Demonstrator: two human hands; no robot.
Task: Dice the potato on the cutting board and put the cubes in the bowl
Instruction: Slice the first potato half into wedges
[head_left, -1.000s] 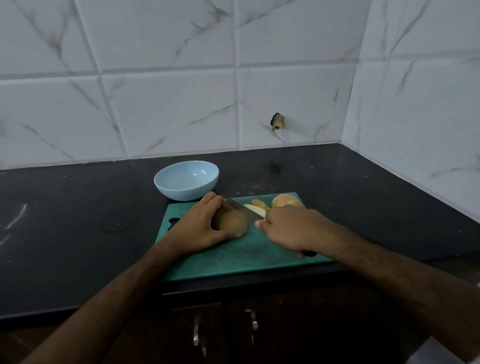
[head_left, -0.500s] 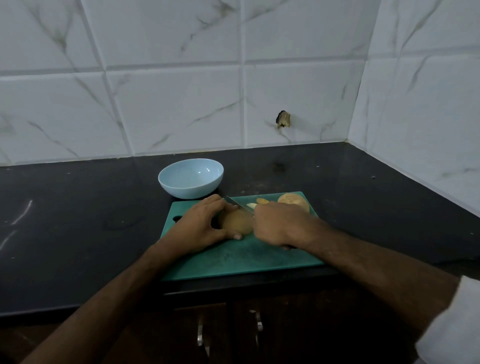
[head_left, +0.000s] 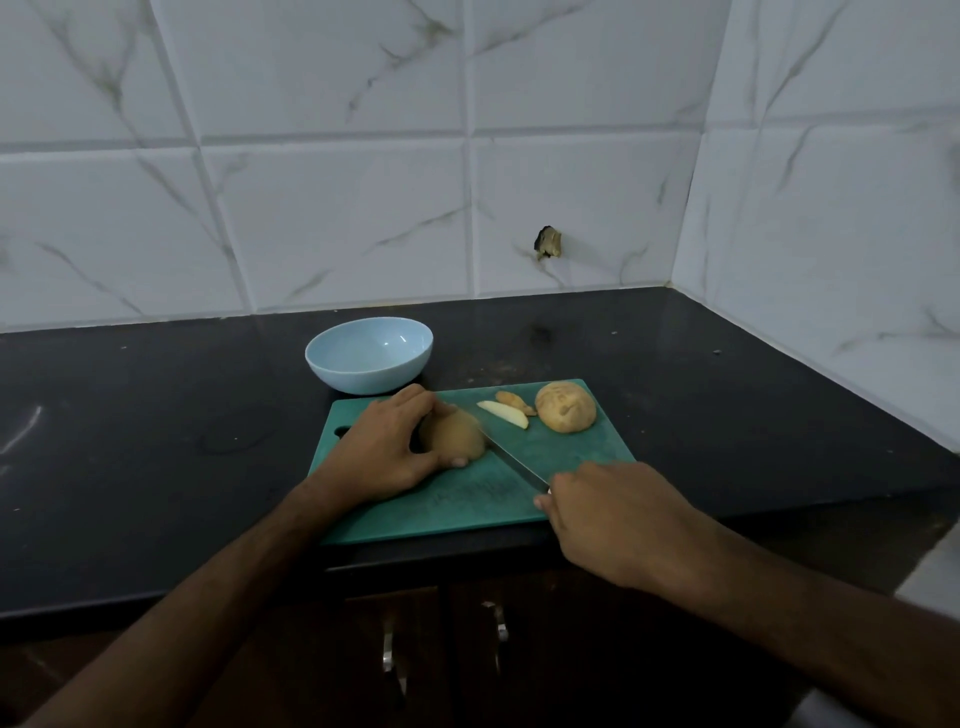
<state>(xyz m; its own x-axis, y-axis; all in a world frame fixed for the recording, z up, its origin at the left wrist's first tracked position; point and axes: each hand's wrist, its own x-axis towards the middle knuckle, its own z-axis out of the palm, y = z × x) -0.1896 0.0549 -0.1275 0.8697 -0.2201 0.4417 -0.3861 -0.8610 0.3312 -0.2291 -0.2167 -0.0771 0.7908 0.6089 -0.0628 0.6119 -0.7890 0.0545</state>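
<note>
A brown potato piece (head_left: 456, 436) lies on the green cutting board (head_left: 566, 467). My left hand (head_left: 387, 453) grips it from the left, fingers curled over its top. My right hand (head_left: 618, 517) holds a knife by its handle at the board's near right corner. The knife blade (head_left: 511, 460) runs diagonally up to the potato's right side and touches it. Farther back on the board lie another potato piece (head_left: 565, 414), a pale slice (head_left: 504, 414) and a small scrap (head_left: 514, 401). The light blue bowl (head_left: 369, 354) stands behind the board with nothing in it.
The board sits at the front edge of a black countertop (head_left: 156, 441). White marble tiles form the back wall and the right wall (head_left: 831, 234). Cabinet doors with metal handles (head_left: 389, 654) are below the counter.
My right hand has drawn back toward me along the board, pulling the knife so that more of the blade shows. The slice and the other potato piece are now uncovered.
</note>
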